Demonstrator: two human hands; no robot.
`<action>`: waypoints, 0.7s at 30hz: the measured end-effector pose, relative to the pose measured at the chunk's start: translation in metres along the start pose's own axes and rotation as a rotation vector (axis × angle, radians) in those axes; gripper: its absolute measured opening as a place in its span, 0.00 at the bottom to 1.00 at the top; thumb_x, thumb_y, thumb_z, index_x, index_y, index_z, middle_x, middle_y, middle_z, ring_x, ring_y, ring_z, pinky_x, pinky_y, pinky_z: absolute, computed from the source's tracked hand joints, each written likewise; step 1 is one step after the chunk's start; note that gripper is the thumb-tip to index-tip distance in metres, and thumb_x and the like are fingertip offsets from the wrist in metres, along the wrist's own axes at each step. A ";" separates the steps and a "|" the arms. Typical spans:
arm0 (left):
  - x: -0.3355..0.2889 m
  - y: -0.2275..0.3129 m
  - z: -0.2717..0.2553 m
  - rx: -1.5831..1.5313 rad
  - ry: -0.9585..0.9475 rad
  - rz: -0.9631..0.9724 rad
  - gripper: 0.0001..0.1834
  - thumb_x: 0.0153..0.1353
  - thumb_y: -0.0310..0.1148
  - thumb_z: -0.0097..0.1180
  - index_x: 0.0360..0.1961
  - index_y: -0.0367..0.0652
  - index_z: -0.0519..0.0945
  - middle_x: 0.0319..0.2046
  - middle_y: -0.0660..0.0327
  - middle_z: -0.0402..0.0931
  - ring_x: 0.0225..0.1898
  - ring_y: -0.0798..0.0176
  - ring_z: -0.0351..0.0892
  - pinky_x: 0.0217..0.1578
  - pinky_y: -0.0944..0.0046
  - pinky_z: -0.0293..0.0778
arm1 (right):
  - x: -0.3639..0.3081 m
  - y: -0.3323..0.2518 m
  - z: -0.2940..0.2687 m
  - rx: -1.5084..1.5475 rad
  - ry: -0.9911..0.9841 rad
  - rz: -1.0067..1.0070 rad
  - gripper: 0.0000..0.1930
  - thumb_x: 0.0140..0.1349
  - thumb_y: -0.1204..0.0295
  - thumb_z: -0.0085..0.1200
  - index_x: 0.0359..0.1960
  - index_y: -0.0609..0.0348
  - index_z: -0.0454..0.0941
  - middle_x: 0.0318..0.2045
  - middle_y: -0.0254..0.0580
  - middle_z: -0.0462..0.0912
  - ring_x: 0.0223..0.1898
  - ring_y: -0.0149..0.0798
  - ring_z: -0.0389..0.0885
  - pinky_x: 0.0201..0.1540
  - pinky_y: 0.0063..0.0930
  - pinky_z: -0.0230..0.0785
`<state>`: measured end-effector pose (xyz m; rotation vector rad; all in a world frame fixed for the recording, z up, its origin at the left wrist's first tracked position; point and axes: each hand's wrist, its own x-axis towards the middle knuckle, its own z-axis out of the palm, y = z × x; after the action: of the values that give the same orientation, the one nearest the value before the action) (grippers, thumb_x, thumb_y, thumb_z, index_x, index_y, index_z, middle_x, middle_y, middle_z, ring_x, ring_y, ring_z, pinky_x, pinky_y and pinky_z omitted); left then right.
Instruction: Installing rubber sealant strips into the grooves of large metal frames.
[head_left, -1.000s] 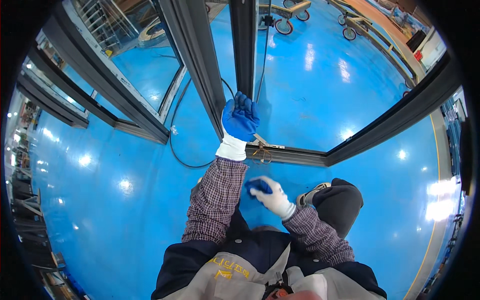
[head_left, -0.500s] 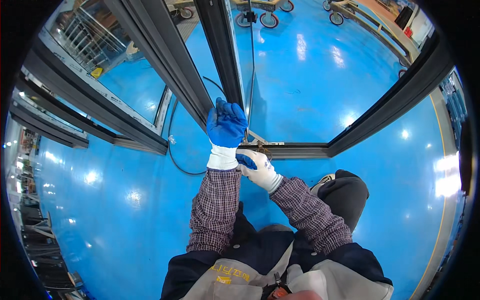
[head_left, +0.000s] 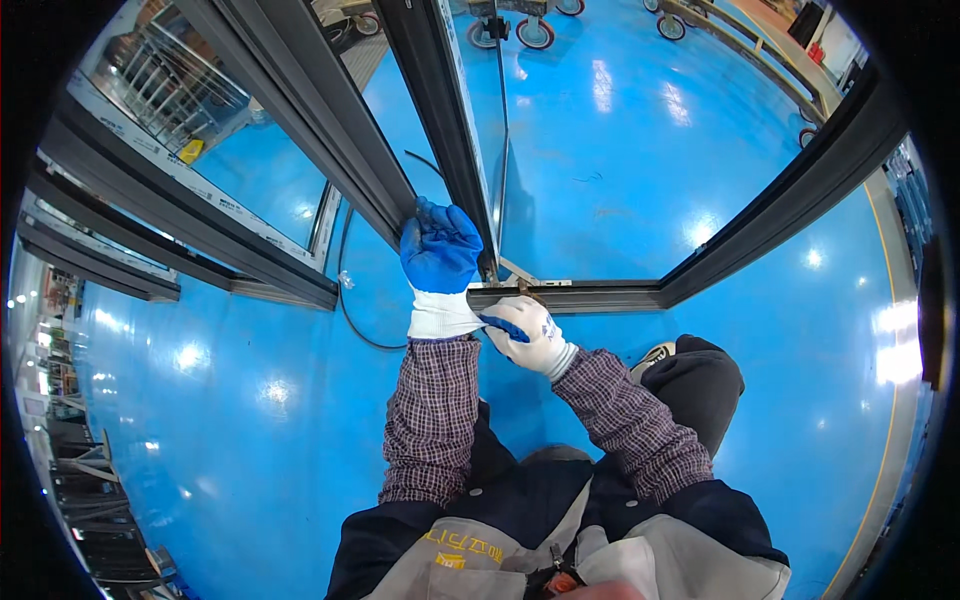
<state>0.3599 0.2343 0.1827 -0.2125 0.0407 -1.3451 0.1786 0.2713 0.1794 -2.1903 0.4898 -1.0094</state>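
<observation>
My left hand (head_left: 440, 248) is turned palm up in a blue-coated work glove, its fingers loosely bent and apart with nothing in them. It is beside the lower end of a dark grey frame profile (head_left: 320, 120). My right hand (head_left: 526, 335), in a white glove with blue on the palm side, pinches the white knit cuff (head_left: 440, 314) at my left wrist and stretches its edge to the right. Just beyond the hands, a dark open sash with a glass pane (head_left: 503, 150) meets the bottom rail (head_left: 600, 297) of a frame, with a metal hinge arm (head_left: 517, 270) at the corner.
More dark frames with glass (head_left: 190, 195) lean at the left. A black cable (head_left: 345, 312) curves over the blue floor (head_left: 250, 430). Wheeled carts (head_left: 535, 32) stand at the far side. The frame's right upright (head_left: 800, 210) rises on the right, near my bent knee (head_left: 700, 390).
My right hand has shifted slightly right and now pulls the cuff's edge out from the wrist. The left hand has moved a little left, its palm turned further up.
</observation>
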 end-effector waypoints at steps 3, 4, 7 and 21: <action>-0.001 0.000 0.000 0.037 0.016 0.003 0.14 0.61 0.32 0.47 0.46 0.44 0.79 0.37 0.63 0.82 0.41 0.62 0.81 0.52 0.55 0.74 | -0.003 0.002 -0.005 -0.092 -0.030 -0.093 0.10 0.48 0.74 0.57 0.34 0.60 0.77 0.32 0.44 0.80 0.33 0.45 0.79 0.40 0.31 0.71; -0.001 -0.001 0.000 0.059 0.010 -0.006 0.14 0.61 0.32 0.47 0.46 0.44 0.79 0.37 0.63 0.82 0.41 0.62 0.81 0.52 0.54 0.74 | -0.005 -0.001 -0.006 -0.094 -0.055 -0.100 0.10 0.49 0.73 0.57 0.34 0.60 0.77 0.32 0.43 0.80 0.33 0.45 0.79 0.40 0.31 0.71; -0.001 -0.004 0.000 0.124 -0.006 -0.036 0.14 0.61 0.32 0.47 0.47 0.44 0.79 0.37 0.63 0.82 0.41 0.62 0.81 0.52 0.54 0.74 | -0.013 -0.010 -0.010 -0.102 -0.131 -0.120 0.10 0.49 0.72 0.57 0.34 0.59 0.76 0.32 0.42 0.80 0.33 0.44 0.80 0.41 0.31 0.71; 0.003 0.006 0.000 0.022 -0.018 -0.048 0.14 0.61 0.31 0.48 0.46 0.45 0.79 0.38 0.62 0.82 0.41 0.62 0.81 0.53 0.54 0.73 | -0.054 0.004 0.013 0.169 -0.192 0.443 0.12 0.55 0.70 0.55 0.41 0.58 0.76 0.36 0.42 0.82 0.33 0.44 0.80 0.38 0.30 0.73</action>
<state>0.3663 0.2329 0.1820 -0.2082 0.0054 -1.3902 0.1543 0.3045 0.1425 -1.8888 0.7299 -0.5741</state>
